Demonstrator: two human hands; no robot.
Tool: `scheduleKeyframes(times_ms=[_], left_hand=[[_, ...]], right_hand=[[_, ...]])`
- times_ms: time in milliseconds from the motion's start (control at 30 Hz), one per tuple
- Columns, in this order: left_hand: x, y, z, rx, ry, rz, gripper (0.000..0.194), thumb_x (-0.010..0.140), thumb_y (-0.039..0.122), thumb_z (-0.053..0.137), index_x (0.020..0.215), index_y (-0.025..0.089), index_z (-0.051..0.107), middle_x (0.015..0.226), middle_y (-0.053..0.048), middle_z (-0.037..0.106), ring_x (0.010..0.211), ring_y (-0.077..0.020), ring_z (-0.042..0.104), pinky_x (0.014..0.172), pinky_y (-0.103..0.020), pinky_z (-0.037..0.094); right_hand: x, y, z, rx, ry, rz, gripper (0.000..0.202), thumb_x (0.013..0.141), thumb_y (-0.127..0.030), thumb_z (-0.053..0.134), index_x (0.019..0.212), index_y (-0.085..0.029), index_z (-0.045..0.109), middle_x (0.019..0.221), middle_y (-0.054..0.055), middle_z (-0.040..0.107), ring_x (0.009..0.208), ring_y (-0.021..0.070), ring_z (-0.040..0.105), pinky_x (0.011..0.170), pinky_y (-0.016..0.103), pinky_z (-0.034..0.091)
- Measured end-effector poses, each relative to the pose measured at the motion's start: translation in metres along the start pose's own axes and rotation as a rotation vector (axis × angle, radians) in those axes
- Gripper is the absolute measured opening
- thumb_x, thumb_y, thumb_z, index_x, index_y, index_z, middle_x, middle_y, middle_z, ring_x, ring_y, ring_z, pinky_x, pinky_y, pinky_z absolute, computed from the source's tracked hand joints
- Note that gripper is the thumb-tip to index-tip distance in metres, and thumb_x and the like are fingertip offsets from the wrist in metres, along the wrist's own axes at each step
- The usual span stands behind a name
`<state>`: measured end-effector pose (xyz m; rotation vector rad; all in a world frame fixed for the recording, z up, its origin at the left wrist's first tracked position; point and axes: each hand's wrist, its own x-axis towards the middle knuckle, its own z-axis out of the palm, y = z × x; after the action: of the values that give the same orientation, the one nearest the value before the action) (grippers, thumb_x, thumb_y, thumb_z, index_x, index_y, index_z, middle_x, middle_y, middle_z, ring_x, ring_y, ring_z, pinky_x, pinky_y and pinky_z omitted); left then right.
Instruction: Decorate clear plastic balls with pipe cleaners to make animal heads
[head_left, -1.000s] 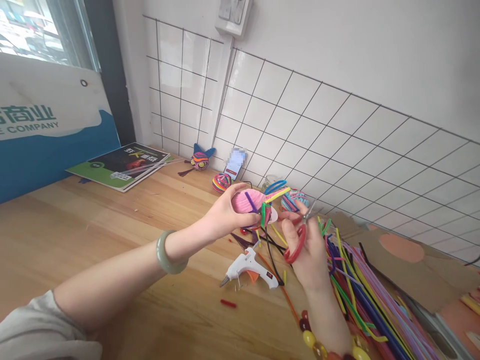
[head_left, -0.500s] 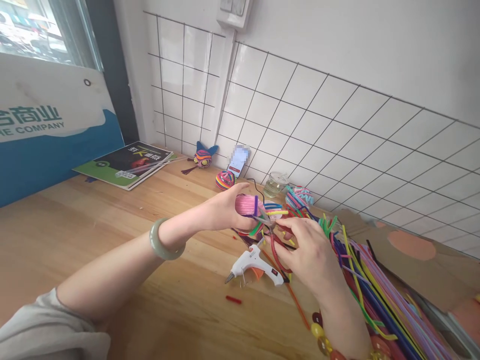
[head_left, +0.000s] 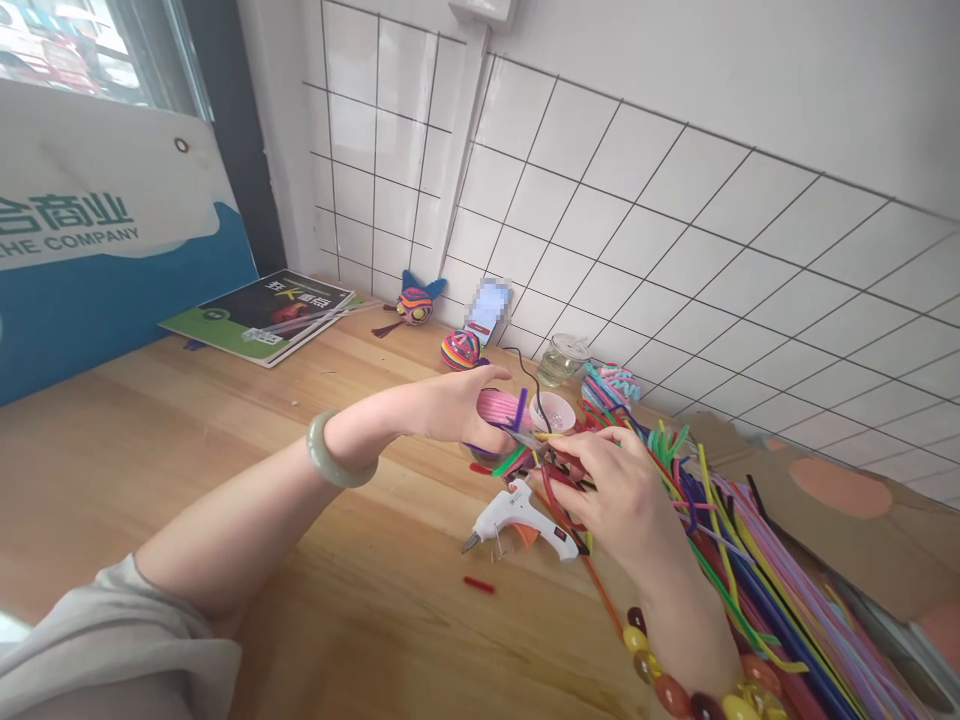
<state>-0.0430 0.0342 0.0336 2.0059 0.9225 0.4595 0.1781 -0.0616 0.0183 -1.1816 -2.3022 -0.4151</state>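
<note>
My left hand (head_left: 450,408) is closed around a pink ribbed piece (head_left: 496,405) made of fuzzy pipe cleaners laid side by side. A purple pipe cleaner (head_left: 521,408) runs along its right edge, its tip sticking up. Scissors (head_left: 559,497) with red handles are in my right hand (head_left: 626,495), fingers wrapped around the grips. Their metal blades point left and reach the lower edge of the pink piece, close to my left thumb. Exactly what lies between the blades is too small to tell.
Below my hands lies a white glue gun (head_left: 517,515), near a red snippet (head_left: 478,585). Behind stand a small bowl (head_left: 553,412), glass jar (head_left: 561,360), phone (head_left: 489,305), striped ball (head_left: 460,350) and blue-eared figure (head_left: 416,303). Pipe cleaners (head_left: 787,590) pile at right; a book (head_left: 262,318) lies left.
The scissors' blades have dropped slightly away from the purple pipe cleaner, which now leans and stands higher. The small bowl shows more fully. My view has shifted a little.
</note>
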Motion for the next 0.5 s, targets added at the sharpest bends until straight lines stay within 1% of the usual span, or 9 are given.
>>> scheduleKeyframes(times_ms=[167,267,367,500], left_hand=[[-0.002,0.001,0.002,0.007,-0.029,0.003,0.092,0.062,0.037,0.07,0.144,0.017,0.033,0.096,-0.004,0.071,0.089,-0.0227,0.067,0.075,-0.029,0.049],[-0.003,0.001,0.003,0.009,-0.024,0.002,0.092,0.062,0.038,0.071,0.143,0.018,0.033,0.095,-0.004,0.071,0.085,-0.0221,0.067,0.071,-0.028,0.049],[-0.004,0.002,0.003,0.012,-0.047,0.001,0.088,0.064,0.038,0.07,0.142,0.018,0.035,0.098,-0.005,0.071,0.086,-0.0223,0.067,0.069,-0.028,0.049],[-0.004,0.003,0.001,0.002,-0.072,0.014,0.086,0.062,0.038,0.072,0.139,0.016,0.039,0.102,-0.006,0.071,0.092,-0.0225,0.067,0.07,-0.027,0.049]], right_hand=[[0.003,-0.001,-0.004,0.037,-0.116,0.063,0.016,0.089,-0.028,0.062,0.102,-0.021,0.057,0.084,0.005,0.069,0.077,0.021,0.058,0.069,0.034,0.048],[0.005,-0.001,-0.007,0.025,-0.157,0.047,0.019,0.089,-0.031,0.063,0.103,-0.02,0.057,0.08,0.004,0.067,0.076,0.0213,0.056,0.065,0.032,0.048],[0.007,0.002,-0.009,-0.04,-0.118,-0.05,0.019,0.09,-0.034,0.061,0.099,-0.018,0.057,0.078,0.005,0.066,0.07,0.0206,0.054,0.063,0.032,0.047],[0.012,0.005,-0.012,-0.106,-0.053,-0.227,0.013,0.095,-0.028,0.053,0.094,-0.015,0.057,0.074,0.005,0.065,0.063,0.0191,0.052,0.058,0.031,0.044]])
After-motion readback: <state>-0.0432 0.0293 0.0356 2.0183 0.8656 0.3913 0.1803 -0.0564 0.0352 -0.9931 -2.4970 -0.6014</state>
